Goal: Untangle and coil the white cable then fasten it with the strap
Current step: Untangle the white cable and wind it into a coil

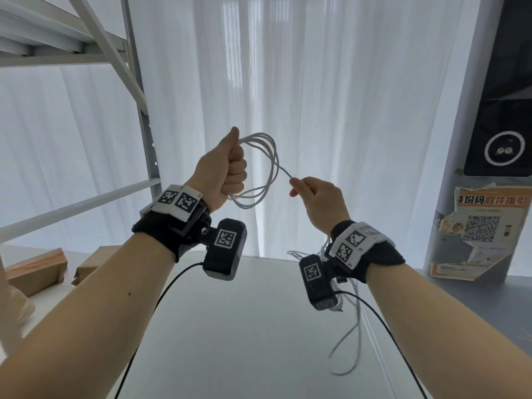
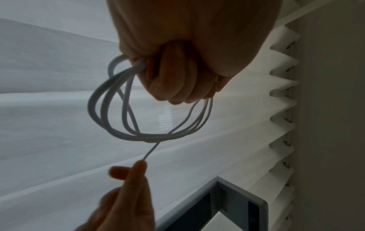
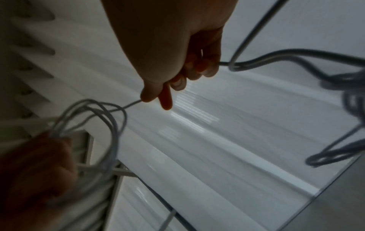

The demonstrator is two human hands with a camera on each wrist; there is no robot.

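My left hand (image 1: 227, 168) is raised in a fist and grips several loops of the white cable (image 1: 266, 168), which hang as a coil to its right. In the left wrist view the coil (image 2: 110, 118) shows beneath the curled fingers (image 2: 177, 78), with something orange tucked in the fist. One strand runs from the coil to my right hand (image 1: 312, 194), which pinches it between thumb and forefinger (image 3: 150, 93). The loose rest of the cable (image 1: 349, 335) dangles below my right wrist over the table. No strap is clearly visible.
A white table (image 1: 230, 326) lies below my arms. Cardboard boxes (image 1: 37, 272) sit at its left, under a grey metal shelf frame (image 1: 138, 90). White curtains hang behind. A dark machine with a poster (image 1: 483, 226) stands at the right. Black camera cords (image 1: 161, 295) trail from both wrists.
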